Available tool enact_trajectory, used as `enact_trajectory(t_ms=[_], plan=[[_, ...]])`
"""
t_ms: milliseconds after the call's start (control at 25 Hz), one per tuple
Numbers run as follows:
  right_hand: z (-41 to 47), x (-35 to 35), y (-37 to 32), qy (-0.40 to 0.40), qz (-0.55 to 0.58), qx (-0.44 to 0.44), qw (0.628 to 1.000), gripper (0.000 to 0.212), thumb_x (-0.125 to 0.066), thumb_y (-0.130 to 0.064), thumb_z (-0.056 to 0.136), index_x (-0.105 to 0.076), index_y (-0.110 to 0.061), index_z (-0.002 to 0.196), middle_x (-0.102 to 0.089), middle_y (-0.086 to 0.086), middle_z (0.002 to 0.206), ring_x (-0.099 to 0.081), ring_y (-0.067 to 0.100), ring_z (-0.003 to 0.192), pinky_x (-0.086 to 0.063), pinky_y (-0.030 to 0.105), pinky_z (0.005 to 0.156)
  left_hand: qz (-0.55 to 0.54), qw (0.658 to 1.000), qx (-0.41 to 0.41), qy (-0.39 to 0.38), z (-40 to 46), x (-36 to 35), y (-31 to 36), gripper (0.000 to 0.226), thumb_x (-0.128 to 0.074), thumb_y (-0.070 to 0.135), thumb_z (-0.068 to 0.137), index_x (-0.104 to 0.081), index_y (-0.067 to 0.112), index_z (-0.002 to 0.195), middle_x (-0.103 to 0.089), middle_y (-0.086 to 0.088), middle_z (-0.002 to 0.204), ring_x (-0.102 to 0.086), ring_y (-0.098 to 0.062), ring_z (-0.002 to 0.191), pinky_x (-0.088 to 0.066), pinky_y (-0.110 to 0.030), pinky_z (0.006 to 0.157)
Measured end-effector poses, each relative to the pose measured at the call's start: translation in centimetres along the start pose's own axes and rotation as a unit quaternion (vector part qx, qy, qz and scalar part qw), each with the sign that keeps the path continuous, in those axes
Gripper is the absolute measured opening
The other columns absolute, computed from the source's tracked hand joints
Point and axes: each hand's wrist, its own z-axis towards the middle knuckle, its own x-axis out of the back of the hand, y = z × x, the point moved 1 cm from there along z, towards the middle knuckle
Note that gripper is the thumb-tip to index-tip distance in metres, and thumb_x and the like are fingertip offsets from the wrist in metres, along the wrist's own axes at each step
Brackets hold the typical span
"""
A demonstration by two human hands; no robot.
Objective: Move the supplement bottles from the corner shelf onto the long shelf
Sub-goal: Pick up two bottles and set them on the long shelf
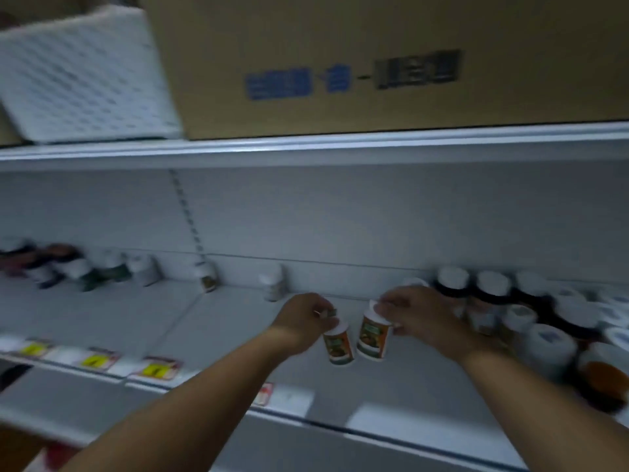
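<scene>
Far left, mid-frame: blurred row of dark and white bottles (68, 267) at the back of the shelf (211, 335), then two lone white ones nearer centre. Yellow price tags (95, 361) along the front lip, lower left.

Centre: left hand (308, 321) w/ fingers curled over the white cap of the left bottle (338, 344); right hand (417, 315) grasping the cap of the right bottle (372, 337). Both bottles upright-ish, slightly tilted, almost touching; can't tell if the bases are fully on the shelf.

Risks, as I judge them: cap-only grips on smooth plastic cylinders, so a bottle could slip or swing and knock its neighbour over. Right wrist is just beside the packed cluster of jars (531, 321) at right, incl. dark ones w/ white lids; a careless pull-back may topple some.

Materials: painted metal shelf, smooth, matte grey. Glossy orange-green paper labels. Upper left, white perforated tray (81, 73); top centre, plain cardboard box (374, 63) w/ blue print.
</scene>
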Motion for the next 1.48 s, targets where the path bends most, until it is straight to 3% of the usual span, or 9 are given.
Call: enact_trajectory(t_ms=[200, 360, 720, 880, 1000, 1120, 1200, 1320, 1480], plan=[[3.5, -10.9, -4.5, -0.024, -0.006, 0.046, 0.999, 0.009, -0.073, -0.017, 0.078, -0.065, -0.021, 0.077, -0.067, 0.005, 0.080, -0.065, 0.018, 0.072, -0.057, 0.033, 0.065, 0.045, 0.995, 0.048, 0.080, -2.5, 10.1, -7.9, 0.024, -0.070, 0.016, 0.076, -0.068, 0.010, 0.100, -0.067, -0.009, 0.102, -0.061, -0.022, 0.090, -0.046, -0.026, 0.079], [8.3, -21.5, -7.5, 0.018, -0.087, 0.095, 0.992, 0.013, -0.075, -0.026, 0.073, -0.067, -0.022, 0.082, -0.066, -0.001, 0.079, -0.064, 0.017, 0.077, -0.052, 0.030, 0.070, 0.041, 0.986, 0.061, 0.151, -1.5, 18.1, -16.0, 0.025, -0.071, 0.018, 0.076, -0.068, 0.012, 0.100, -0.068, -0.008, 0.099, -0.060, -0.019, 0.088, -0.044, -0.023, 0.075], [18.3, -33.0, -9.8, 0.108, -0.166, 0.043, 0.979, 0.031, -0.072, -0.025, 0.078, -0.067, -0.013, 0.106, -0.070, 0.008, 0.107, -0.060, 0.016, 0.088, -0.039, 0.019, 0.074, 0.030, 0.994, -0.013, 0.107, 7.9, 24.2, -25.3, 0.014, -0.072, 0.016, 0.074, -0.067, 0.014, 0.087, -0.070, -0.008, 0.094, -0.063, -0.020, 0.087, -0.046, -0.027, 0.076], [21.1, -33.7, -9.8, 0.139, -0.190, 0.035, 0.971, 0.031, -0.067, -0.020, 0.081, -0.067, -0.011, 0.111, -0.068, 0.011, 0.114, -0.061, 0.025, 0.106, -0.040, 0.023, 0.082, 0.039, 0.995, -0.052, 0.078, 11.1, 23.2, -26.2, 0.011, -0.070, 0.013, 0.075, -0.066, 0.016, 0.085, -0.068, -0.006, 0.096, -0.059, -0.015, 0.088, -0.035, -0.019, 0.070], [22.5, -34.7, -9.7, 0.101, -0.229, 0.038, 0.967, 0.033, -0.063, -0.018, 0.082, -0.064, -0.009, 0.114, -0.064, 0.013, 0.118, -0.058, 0.028, 0.109, -0.041, 0.027, 0.088, 0.027, 0.996, -0.053, 0.071, 12.0, 22.9, -26.8, 0.014, -0.068, 0.017, 0.075, -0.065, 0.015, 0.088, -0.063, -0.002, 0.095, -0.060, -0.020, 0.094, -0.042, -0.025, 0.078], [21.5, -35.2, -9.6, 0.074, -0.221, 0.041, 0.972, 0.049, -0.062, -0.038, 0.075, -0.060, -0.010, 0.116, -0.060, 0.013, 0.121, -0.055, 0.027, 0.112, -0.036, 0.021, 0.086, 0.075, 0.986, -0.136, 0.067, 12.1, 23.1, -26.6, 0.019, -0.060, 0.031, 0.066, -0.059, 0.018, 0.081, -0.059, -0.004, 0.092, -0.056, -0.026, 0.091, -0.047, -0.036, 0.084], [19.3, -34.0, -10.1, 0.097, -0.215, 0.067, 0.969, 0.051, -0.067, -0.035, 0.075, -0.058, -0.009, 0.118, -0.059, 0.014, 0.121, -0.055, 0.027, 0.112, -0.037, 0.023, 0.090, 0.100, 0.971, -0.197, 0.090, 12.2, 23.3, -25.2, 0.032, -0.054, 0.036, 0.068, -0.062, 0.014, 0.090, -0.062, -0.013, 0.106, -0.052, -0.028, 0.101, -0.039, -0.028, 0.089], [14.6, -30.0, -9.6, 0.127, -0.257, 0.145, 0.947, 0.035, -0.064, -0.021, 0.078, -0.061, -0.005, 0.109, -0.063, 0.018, 0.111, -0.061, 0.033, 0.103, -0.050, 0.036, 0.090, 0.092, 0.958, -0.259, 0.085, 11.9, 21.9, -19.8, 0.054, -0.042, 0.047, 0.072, -0.062, 0.010, 0.105, -0.058, -0.016, 0.121, -0.046, -0.023, 0.112, -0.034, -0.026, 0.094], [8.6, -19.2, -6.9, 0.148, -0.313, 0.115, 0.931, 0.027, -0.063, -0.017, 0.079, -0.064, -0.009, 0.105, -0.065, 0.014, 0.112, -0.061, 0.030, 0.104, -0.048, 0.034, 0.094, 0.112, 0.926, -0.357, 0.037, 11.2, 14.8, -12.7, 0.052, -0.038, 0.046, 0.077, -0.062, 0.012, 0.109, -0.060, -0.010, 0.123, -0.043, -0.018, 0.118, -0.033, -0.025, 0.099]])
